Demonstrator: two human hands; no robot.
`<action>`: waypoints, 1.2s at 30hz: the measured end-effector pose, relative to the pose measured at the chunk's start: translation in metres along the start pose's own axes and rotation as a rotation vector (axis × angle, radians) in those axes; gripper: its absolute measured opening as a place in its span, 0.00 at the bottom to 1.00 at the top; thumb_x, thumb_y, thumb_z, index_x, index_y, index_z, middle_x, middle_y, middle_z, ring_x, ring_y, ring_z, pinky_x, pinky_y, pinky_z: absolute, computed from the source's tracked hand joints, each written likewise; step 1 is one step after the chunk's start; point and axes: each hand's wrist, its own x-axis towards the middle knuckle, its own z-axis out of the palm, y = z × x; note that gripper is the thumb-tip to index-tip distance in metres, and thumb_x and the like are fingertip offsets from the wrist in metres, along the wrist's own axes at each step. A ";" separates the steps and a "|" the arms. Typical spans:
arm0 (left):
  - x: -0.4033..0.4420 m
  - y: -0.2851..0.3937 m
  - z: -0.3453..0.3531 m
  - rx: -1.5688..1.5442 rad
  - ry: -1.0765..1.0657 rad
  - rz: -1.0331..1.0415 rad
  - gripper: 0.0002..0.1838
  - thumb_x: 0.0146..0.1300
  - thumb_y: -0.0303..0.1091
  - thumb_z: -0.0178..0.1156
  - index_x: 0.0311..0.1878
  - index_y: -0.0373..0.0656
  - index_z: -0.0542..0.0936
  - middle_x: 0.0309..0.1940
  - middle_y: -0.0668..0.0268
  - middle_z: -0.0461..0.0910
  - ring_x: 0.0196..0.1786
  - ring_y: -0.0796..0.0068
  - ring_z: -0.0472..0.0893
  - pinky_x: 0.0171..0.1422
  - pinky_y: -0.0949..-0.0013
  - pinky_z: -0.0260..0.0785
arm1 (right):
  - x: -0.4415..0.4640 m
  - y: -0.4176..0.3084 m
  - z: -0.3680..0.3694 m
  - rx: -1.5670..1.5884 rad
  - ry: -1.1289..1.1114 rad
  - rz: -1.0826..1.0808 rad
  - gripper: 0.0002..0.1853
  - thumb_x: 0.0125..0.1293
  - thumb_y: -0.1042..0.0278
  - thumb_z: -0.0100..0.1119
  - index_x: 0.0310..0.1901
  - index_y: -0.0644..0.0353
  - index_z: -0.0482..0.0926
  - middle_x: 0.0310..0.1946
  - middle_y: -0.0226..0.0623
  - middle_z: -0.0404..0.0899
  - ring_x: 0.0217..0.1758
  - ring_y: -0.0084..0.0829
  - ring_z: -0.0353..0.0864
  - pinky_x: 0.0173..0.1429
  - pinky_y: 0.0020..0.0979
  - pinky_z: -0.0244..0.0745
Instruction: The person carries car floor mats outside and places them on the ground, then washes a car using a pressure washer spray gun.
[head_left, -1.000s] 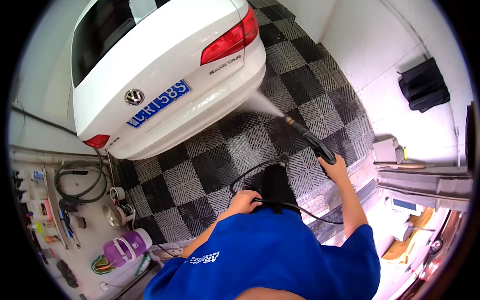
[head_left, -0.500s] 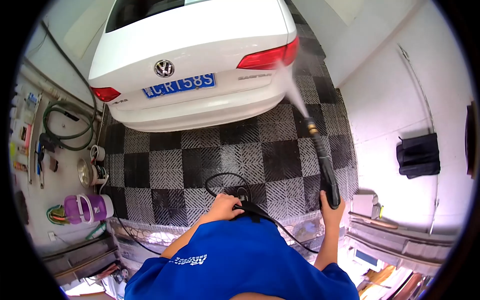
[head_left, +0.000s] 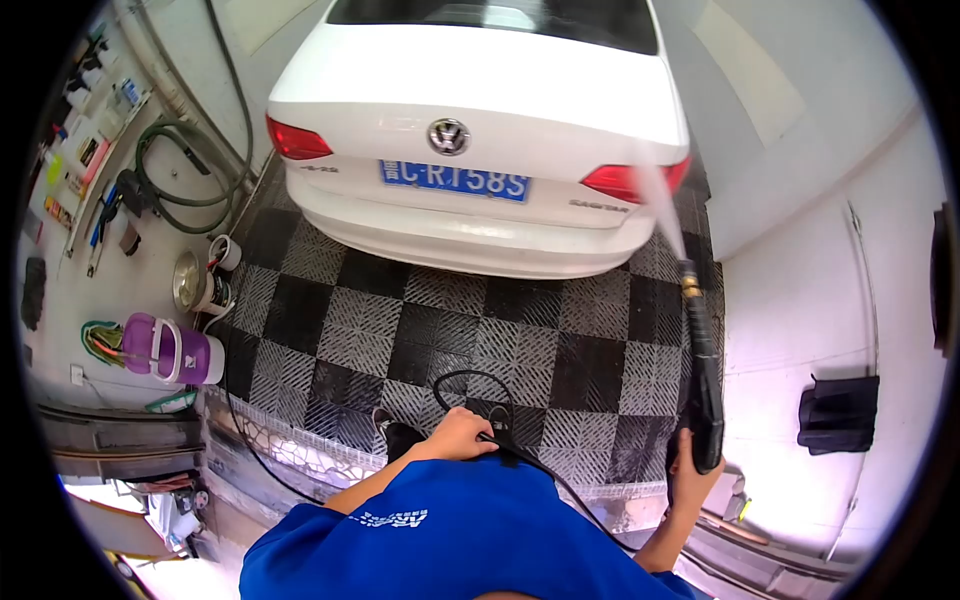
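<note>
My right hand (head_left: pixel 692 474) is closed around the grip of a black pressure washer gun (head_left: pixel 704 385), held upright at the right. A white spray (head_left: pixel 655 200) leaves its nozzle and meets the right tail light (head_left: pixel 610 182) of a white car (head_left: pixel 480 235). In front of my waist, my left hand (head_left: pixel 458 434) is wrapped round a black hose (head_left: pixel 540 472). That hose loops over the floor ahead of my left hand and runs across my blue shirt towards my right arm.
Black and grey tiles (head_left: pixel 430 325) cover the floor. A purple bucket (head_left: pixel 200 357) and a white bucket (head_left: pixel 218 294) stand along the left wall, below a coiled green hose (head_left: pixel 150 180) and a shelf of bottles. A black cloth (head_left: pixel 838 414) hangs on the right wall.
My view has turned left, so the car appears further right. The spray still lands around the right tail light. Both hands keep their holds.
</note>
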 end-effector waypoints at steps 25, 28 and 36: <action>-0.241 -0.189 -0.139 -0.086 0.415 -0.314 0.14 0.55 0.47 0.65 0.26 0.47 0.83 0.19 0.69 0.79 0.31 0.68 0.79 0.54 0.61 0.63 | -0.237 -0.140 0.295 -0.253 -0.596 -0.564 0.14 0.55 0.59 0.70 0.35 0.60 0.80 0.22 0.42 0.78 0.24 0.41 0.79 0.32 0.34 0.72; -0.237 -0.183 -0.143 -0.049 0.438 -0.314 0.13 0.54 0.47 0.66 0.26 0.48 0.83 0.18 0.69 0.78 0.31 0.67 0.78 0.56 0.60 0.62 | -0.221 -0.134 0.314 -0.293 -0.543 -0.491 0.15 0.55 0.56 0.69 0.35 0.60 0.80 0.21 0.42 0.78 0.25 0.42 0.80 0.33 0.35 0.72; -0.226 -0.172 -0.147 -0.012 0.501 -0.311 0.11 0.55 0.44 0.65 0.26 0.47 0.81 0.17 0.70 0.76 0.28 0.68 0.76 0.56 0.60 0.62 | -0.187 -0.110 0.324 -0.235 -0.400 -0.366 0.15 0.57 0.53 0.67 0.35 0.56 0.80 0.23 0.46 0.79 0.30 0.49 0.81 0.36 0.40 0.74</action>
